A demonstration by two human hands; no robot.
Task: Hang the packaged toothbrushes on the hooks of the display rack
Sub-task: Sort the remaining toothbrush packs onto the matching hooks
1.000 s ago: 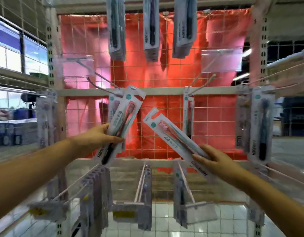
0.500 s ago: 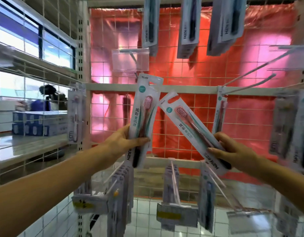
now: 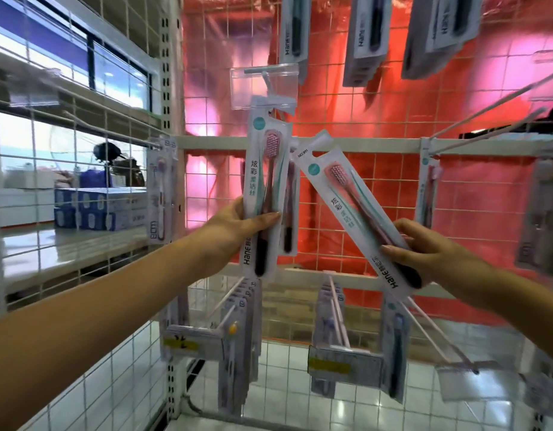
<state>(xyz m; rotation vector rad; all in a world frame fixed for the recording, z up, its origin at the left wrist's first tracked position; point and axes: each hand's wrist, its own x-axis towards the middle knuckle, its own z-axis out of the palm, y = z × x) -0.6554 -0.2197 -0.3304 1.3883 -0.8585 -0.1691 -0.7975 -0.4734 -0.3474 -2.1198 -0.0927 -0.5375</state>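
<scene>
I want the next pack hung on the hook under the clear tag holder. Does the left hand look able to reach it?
Probably yes. The left hand holds its pack upright, its top just under the tag holder where the hook ends. Nothing blocks it; the right hand's pack tilts off to the side.

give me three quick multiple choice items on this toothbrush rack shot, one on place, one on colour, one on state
1. Where is the clear label holder?
A. above the left-hand pack
B. below the right hand
C. on the floor

2. What colour are the bristles in the right-hand pack?
A. green
B. pink
C. black

3. How is the left-hand pack held?
A. lying flat
B. nearly upright
C. upside down

Answers: 1 A, the holder sits just over that pack's top edge. 2 B, pink bristles show through the blister. 3 B, the left hand grips it with the brush head up, while the right hand tilts its pack.
</scene>
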